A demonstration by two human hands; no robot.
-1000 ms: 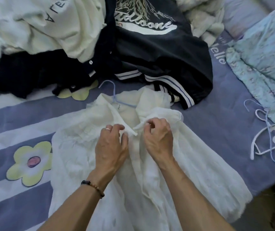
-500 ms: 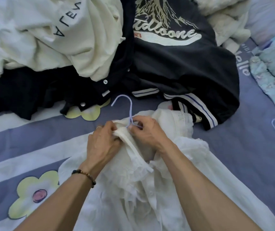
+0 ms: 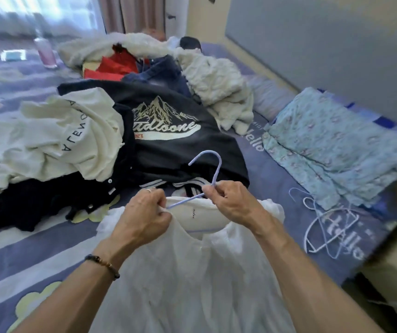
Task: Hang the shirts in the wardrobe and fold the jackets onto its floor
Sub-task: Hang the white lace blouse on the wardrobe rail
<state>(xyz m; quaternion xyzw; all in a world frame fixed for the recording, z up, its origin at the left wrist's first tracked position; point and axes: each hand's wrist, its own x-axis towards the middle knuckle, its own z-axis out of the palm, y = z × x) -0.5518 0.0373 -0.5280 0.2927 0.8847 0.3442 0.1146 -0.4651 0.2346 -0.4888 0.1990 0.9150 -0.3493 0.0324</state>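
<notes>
Both hands hold a sheer white shirt (image 3: 187, 280) up over the bed (image 3: 276, 188), with a pale blue wire hanger (image 3: 213, 174) threaded into its neck. The left hand (image 3: 142, 217) has its fingers curled tight, its grip pinching the shirt's collar edge together with the left end of the hanger's sloping arm. The right hand (image 3: 231, 203) pinches the hanger at the base of its hook between thumb and forefinger, the rest of the fingers folded under against the collar. The hook rises just above the right hand and curves over to the left. The shirt's body hangs down below and between the two forearms, toward the camera.

Beyond the hands, on the bed, lies a black jacket (image 3: 168, 131) with a mountain print, partly covered at its left by a cream top (image 3: 55, 138) with dark lettering. A fluffy white garment (image 3: 219, 90) is heaped further back. To the right, a light blue floral cloth (image 3: 336, 143) lies folded, and just in front of it rest several spare hangers (image 3: 324, 227), well apart from the hands.
</notes>
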